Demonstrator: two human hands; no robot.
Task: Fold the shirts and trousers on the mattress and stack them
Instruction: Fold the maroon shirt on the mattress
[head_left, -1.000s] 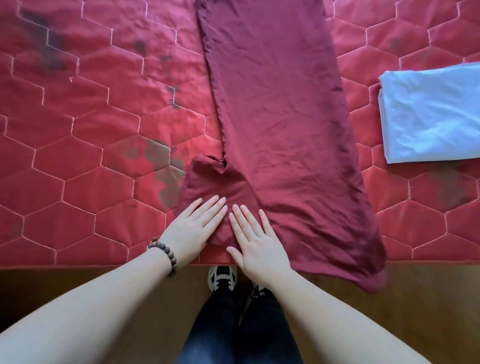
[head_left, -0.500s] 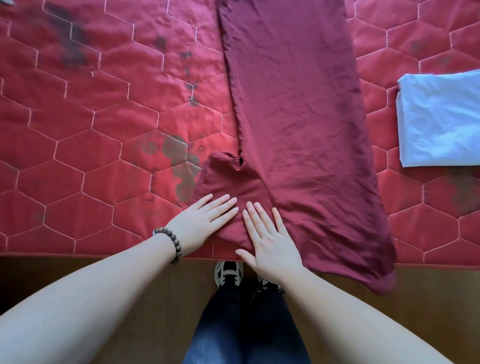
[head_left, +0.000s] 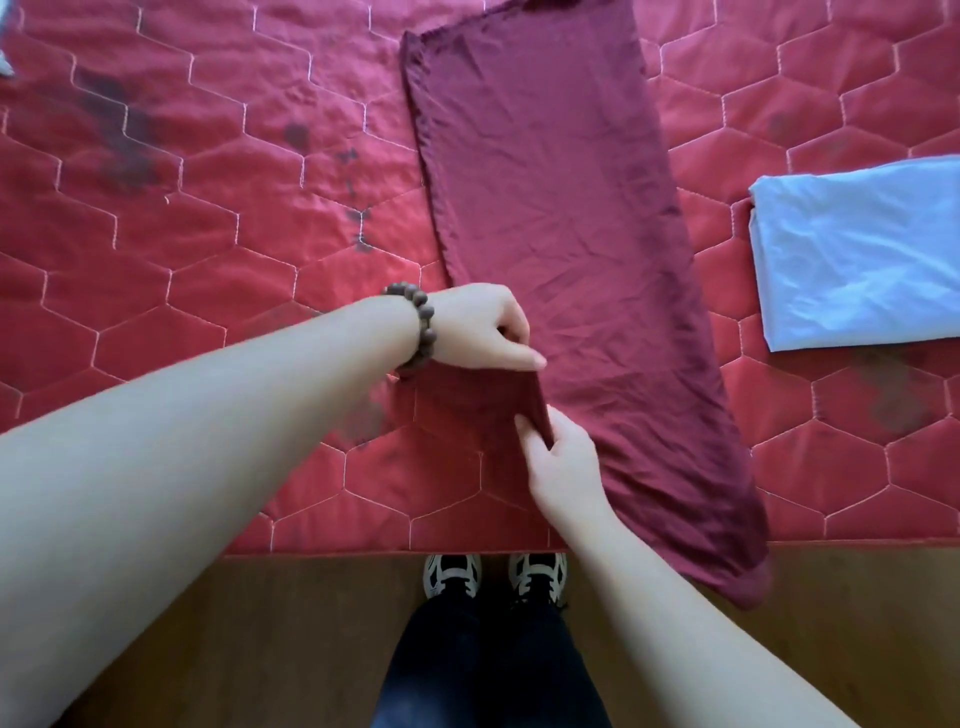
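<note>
The dark red trousers (head_left: 561, 218) lie lengthwise on the mattress (head_left: 208, 291), running straight away from its near edge, waist end overhanging. The left hand (head_left: 480, 330) and right hand (head_left: 558, 457) both pinch the crotch flap, fingers curled on the cloth.

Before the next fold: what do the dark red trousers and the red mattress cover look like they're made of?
Dark red trousers: thin, matte woven cloth, perhaps cotton or linen, judging by the fine creases and limp drape over the edge. Mattress cover: quilted fabric with a slight satin sheen, probably synthetic; pale stitching forms hexagons, and dark blotches mark it.
</note>
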